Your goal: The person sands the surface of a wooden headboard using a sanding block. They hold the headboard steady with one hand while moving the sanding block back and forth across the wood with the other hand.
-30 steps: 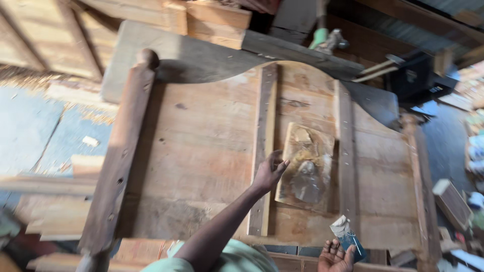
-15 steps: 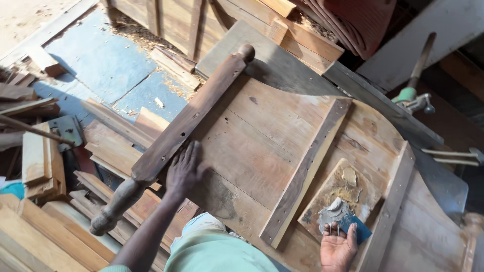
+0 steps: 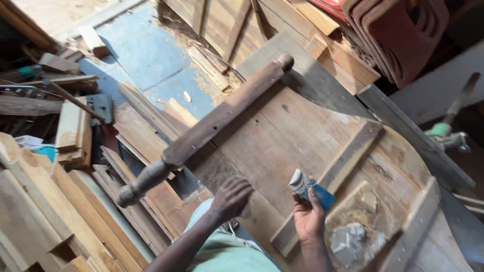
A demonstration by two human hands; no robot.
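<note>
Headboard (image 3: 302, 131) of bare planks lies flat across the middle of the scene, its curved top edge toward the right, and takes up most of the view. A dark turned post (image 3: 212, 126) runs along its left edge, from far right down to near left. Two nailed battens cross the panel; the nearer-left batten (image 3: 333, 176) passes just under the right hand. A small board (image 3: 363, 226) smeared with grey filler lies on the panel between the battens, near right. Offcut planks (image 3: 65, 201) are heaped on the floor to the left, beyond the post, and stacked red chairs (image 3: 398, 35) stand far right. The left hand (image 3: 232, 197) rests palm down, fingers loosely curled, on the panel's near edge. The right hand (image 3: 308, 216) grips a blue scraper (image 3: 312, 190) loaded with grey filler, held above the batten, just left of the small board.
</note>
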